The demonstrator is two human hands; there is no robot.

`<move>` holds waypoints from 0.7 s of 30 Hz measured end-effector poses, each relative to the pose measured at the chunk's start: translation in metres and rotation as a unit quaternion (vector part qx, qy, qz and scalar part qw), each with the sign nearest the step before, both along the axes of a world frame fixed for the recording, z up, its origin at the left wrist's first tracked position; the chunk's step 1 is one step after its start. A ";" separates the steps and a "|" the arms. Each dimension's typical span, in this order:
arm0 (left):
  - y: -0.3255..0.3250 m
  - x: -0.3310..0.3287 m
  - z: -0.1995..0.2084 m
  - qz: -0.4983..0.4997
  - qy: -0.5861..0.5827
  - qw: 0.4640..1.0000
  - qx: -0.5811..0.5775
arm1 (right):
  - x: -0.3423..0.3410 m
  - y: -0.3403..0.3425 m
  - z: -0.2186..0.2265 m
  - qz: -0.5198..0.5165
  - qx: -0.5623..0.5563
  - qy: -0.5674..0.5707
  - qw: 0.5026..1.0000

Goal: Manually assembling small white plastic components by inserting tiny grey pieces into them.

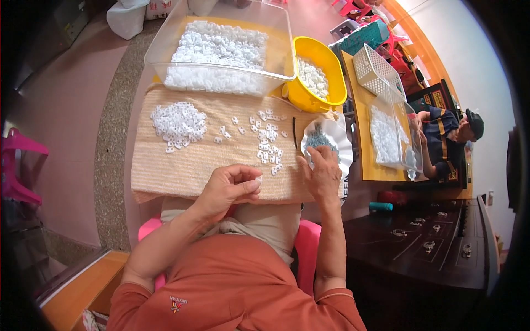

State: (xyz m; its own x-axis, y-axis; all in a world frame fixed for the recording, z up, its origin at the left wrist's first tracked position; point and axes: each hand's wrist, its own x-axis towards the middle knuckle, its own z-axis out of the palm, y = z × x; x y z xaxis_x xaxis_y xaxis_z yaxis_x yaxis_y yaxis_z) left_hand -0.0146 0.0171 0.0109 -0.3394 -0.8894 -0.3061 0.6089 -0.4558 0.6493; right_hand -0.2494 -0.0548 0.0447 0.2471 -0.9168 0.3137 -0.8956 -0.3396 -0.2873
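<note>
My left hand (227, 186) is curled at the near edge of a beige woven mat (165, 165), pinching a small white plastic piece (258, 179) between thumb and fingers. My right hand (322, 172) rests on the rim of a white scalloped dish (339, 138), fingers reaching into the small grey-blue parts (318, 139) in it; whether it grips any I cannot tell. On the mat lie a heap of white plastic pieces (178, 123) at the left and scattered white pieces (267, 142) near the middle.
A clear bin (221, 47) full of white pieces stands beyond the mat, a yellow bowl (323, 77) with more pieces beside it. At the right, another person (450, 138) sits by a clear tub (393, 132) and white basket (375, 69). A dark cabinet (425, 248) stands at the lower right.
</note>
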 end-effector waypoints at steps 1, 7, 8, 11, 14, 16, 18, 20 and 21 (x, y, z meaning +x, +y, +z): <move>0.000 0.000 0.000 0.002 -0.002 1.000 0.003 | -0.001 -0.001 -0.005 -0.001 0.000 0.027 1.000; -0.001 0.000 0.001 0.005 -0.003 1.000 0.007 | -0.006 -0.003 -0.013 -0.005 0.008 0.022 1.000; -0.001 0.000 0.002 0.005 -0.002 1.000 0.009 | -0.007 -0.004 -0.015 -0.002 0.003 0.011 1.000; -0.001 -0.001 0.001 0.008 -0.002 1.000 0.007 | -0.008 -0.005 -0.018 -0.014 -0.021 0.021 0.999; -0.001 -0.001 0.000 0.007 0.000 1.000 0.009 | -0.006 -0.006 -0.017 -0.014 -0.016 0.033 0.999; -0.001 -0.001 0.000 0.007 -0.002 1.000 0.009 | -0.006 -0.005 -0.016 -0.014 -0.017 0.030 0.999; 0.000 -0.001 0.000 0.007 -0.003 1.000 0.010 | -0.007 -0.005 -0.016 -0.015 -0.019 0.027 0.999; 0.000 -0.002 0.000 0.011 0.002 1.000 0.006 | -0.007 -0.005 -0.016 -0.016 -0.011 0.015 1.000; 0.000 -0.002 0.000 0.011 0.002 1.000 0.006 | -0.008 -0.005 -0.018 -0.016 -0.011 0.015 1.000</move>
